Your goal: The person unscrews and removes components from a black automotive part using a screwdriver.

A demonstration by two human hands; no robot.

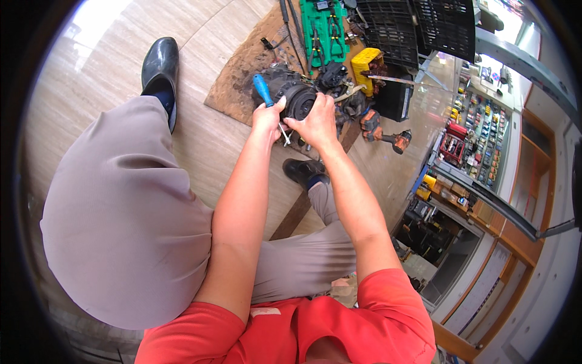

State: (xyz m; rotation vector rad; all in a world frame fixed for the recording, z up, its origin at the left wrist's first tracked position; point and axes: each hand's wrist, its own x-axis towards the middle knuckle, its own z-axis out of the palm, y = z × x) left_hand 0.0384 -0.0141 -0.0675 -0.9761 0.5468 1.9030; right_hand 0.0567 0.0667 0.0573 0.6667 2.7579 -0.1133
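My left hand (267,117) is closed on a blue-handled screwdriver (262,89). The handle points up and away, and its metal shaft comes out below the fingers. Right beside it, my right hand (316,124) grips a round black ribbed part (298,102) that resembles a pulley, thumb on the near side and fingers over the right rim. This part sits at the end of a dark, greasy machine assembly (273,79) lying on a stained brown board (242,76). My fingers hide part of its face and the screwdriver's middle.
A green tool tray (324,30) with pliers lies at the far side. A yellow container (367,64) stands right of it, near black slatted panels (418,27). An orange-and-black cordless drill (388,134) rests on the floor to the right. Stocked shelves (479,136) line the right side.
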